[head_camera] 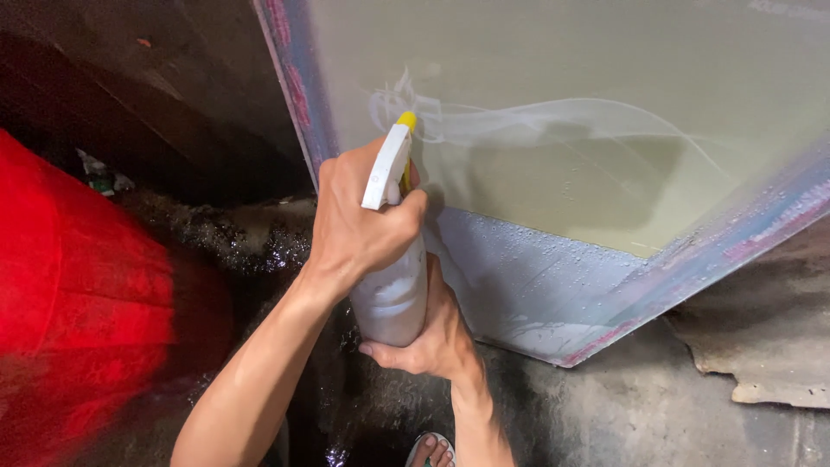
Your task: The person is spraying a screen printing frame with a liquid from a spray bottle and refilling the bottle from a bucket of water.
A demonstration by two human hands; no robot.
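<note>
At the centre of the frame both hands are clamped on a white spray bottle (391,285) with a yellow nozzle tip: the left hand (359,220) wraps the neck and trigger from above, and the right hand (437,333) cups the body from below and behind. The nozzle points at a large framed screen (588,112) that fills the upper right of the frame, tilted, its lower corner resting on the floor. The screen's pale greenish mesh shows faint white curved marks near the nozzle, and its grey border is beaded with water drops and edged with pinkish stains. The floor (622,415) is rough dark concrete, wet and glistening at centre left. A red blurred object (78,285) fills the left edge. A dark wall (173,78) occupies the upper left. A sandalled foot (430,450) shows at the bottom centre.
</note>
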